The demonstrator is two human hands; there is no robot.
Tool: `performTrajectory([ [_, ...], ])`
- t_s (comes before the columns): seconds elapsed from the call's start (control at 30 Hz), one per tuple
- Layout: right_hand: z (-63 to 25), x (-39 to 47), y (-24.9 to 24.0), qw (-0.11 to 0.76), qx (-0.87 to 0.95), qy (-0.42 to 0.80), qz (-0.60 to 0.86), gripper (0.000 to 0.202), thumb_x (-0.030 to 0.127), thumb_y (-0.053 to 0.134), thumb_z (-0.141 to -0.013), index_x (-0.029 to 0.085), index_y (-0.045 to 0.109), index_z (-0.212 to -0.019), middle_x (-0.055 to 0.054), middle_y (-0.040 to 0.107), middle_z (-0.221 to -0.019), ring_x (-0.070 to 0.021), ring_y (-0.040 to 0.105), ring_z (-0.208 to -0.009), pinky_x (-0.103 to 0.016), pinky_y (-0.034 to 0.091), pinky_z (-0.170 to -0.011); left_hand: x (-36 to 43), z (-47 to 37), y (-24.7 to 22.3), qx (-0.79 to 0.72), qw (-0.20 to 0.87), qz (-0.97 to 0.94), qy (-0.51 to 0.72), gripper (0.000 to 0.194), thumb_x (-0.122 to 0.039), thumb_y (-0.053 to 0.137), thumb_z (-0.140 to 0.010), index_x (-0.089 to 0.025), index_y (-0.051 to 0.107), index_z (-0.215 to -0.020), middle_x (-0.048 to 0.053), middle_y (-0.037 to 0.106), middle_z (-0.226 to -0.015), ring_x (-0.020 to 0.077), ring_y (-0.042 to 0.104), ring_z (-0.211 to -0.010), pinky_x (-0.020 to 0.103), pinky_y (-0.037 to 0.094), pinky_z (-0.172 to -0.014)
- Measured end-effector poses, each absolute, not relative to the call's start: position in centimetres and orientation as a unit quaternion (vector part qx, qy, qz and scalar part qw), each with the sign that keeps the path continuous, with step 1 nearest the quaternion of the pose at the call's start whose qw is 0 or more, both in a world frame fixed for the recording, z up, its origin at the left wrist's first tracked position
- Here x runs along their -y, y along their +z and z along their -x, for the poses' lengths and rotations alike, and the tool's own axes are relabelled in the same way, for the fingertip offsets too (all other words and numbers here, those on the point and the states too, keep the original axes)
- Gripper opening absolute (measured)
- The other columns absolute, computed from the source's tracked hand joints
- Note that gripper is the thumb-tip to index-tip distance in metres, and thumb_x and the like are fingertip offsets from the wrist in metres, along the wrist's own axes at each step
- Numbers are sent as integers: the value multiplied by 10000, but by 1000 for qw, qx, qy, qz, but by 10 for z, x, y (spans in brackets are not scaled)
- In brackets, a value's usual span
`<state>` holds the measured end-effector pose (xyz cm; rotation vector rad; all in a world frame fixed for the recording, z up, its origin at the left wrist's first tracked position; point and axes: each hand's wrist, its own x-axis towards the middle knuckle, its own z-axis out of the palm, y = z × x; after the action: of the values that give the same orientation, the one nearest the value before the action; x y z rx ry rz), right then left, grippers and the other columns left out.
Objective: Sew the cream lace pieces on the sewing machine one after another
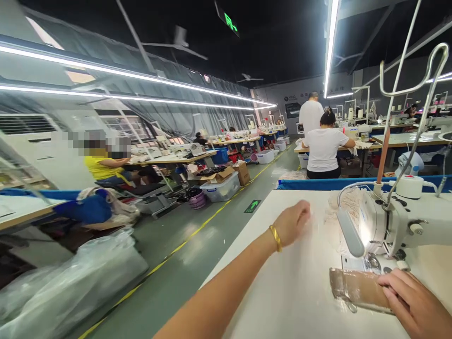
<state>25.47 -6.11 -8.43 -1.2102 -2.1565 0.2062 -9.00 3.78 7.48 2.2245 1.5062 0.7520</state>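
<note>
My left hand, with a gold bracelet at its wrist, is held over the white sewing table. Its fingers are curled in and slightly blurred; I cannot make out anything in them. At the lower right, my right hand grips the right end of a flat brown piece with a shiny, clear-looking edge. That piece lies by the needle area of a white sewing machine, whose lamp is lit. Pale, frilly fabric is bunched behind the machine head.
A blue cloth edge runs along the table's far side. Left of it is an aisle with a yellow line and a large plastic-wrapped bundle. A person in white sits ahead; another in yellow sits left.
</note>
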Motion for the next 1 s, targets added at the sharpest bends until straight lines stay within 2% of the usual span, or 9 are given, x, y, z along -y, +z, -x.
performTrajectory([
  [0.07,-248,70,-64,318,808,88,488,253,330,422,-1091,292,667,-1145,-65,694,-1033,-252,701,-949,-383,597,-791,-5,67,56,-428,201,-856,207,153,-227,592,-946,-218,522,-810,3,676,-859,201,643,-840,339,485,-828],
  [0.17,-239,78,-37,330,784,89,518,274,314,388,-1097,273,659,-1103,-57,663,-950,-250,665,-871,-394,566,-747,34,51,31,-167,219,-953,124,198,-217,641,-913,-212,503,-771,41,761,-1130,266,690,-1148,397,463,-1013],
  [0.23,-236,80,-26,339,781,91,517,259,285,396,-1094,261,654,-1093,-54,651,-936,-242,643,-851,-387,548,-736,46,51,25,-111,254,-950,142,224,-247,666,-938,-209,523,-771,26,758,-1263,280,641,-1305,421,409,-1121],
  [0.3,-233,82,-21,355,795,100,481,233,238,417,-1084,253,649,-1104,-59,653,-969,-239,628,-890,-386,539,-767,49,54,25,-132,276,-933,191,197,-254,654,-969,-212,561,-800,23,772,-1242,254,672,-1254,412,423,-1113],
  [0.37,-231,84,-19,363,821,118,424,217,195,440,-1071,245,640,-1140,-62,644,-994,-237,602,-928,-385,529,-795,49,54,27,-193,255,-917,238,144,-234,601,-995,-218,599,-851,28,790,-1079,215,715,-1040,383,493,-977],
  [0.47,-227,87,-18,334,851,137,381,219,159,441,-1062,230,622,-1164,-61,606,-979,-235,544,-917,-389,498,-779,51,46,23,-317,198,-892,255,156,-239,539,-1007,-214,607,-869,24,706,-851,196,631,-787,339,502,-748],
  [0.57,-225,88,-18,297,858,133,397,200,145,421,-1063,213,608,-1081,-56,566,-945,-233,494,-886,-395,459,-757,55,33,13,-383,167,-884,208,106,-280,651,-934,-195,609,-887,56,670,-919,229,608,-826,364,516,-745],
  [0.73,-224,92,-17,288,876,119,367,191,148,425,-1060,201,549,-924,-38,522,-887,-221,457,-857,-407,432,-793,53,21,8,-389,153,-893,163,110,-107,602,-863,-172,644,-941,90,680,-1100,274,615,-998,455,521,-888],
  [1.0,-219,90,-15,300,869,110,377,207,149,415,-1057,204,572,-933,-40,544,-867,-222,475,-838,-394,448,-783,51,23,-1,-423,178,-859,228,49,-187,687,-924,-199,704,-880,37,727,-1017,243,636,-968,423,481,-884],
])
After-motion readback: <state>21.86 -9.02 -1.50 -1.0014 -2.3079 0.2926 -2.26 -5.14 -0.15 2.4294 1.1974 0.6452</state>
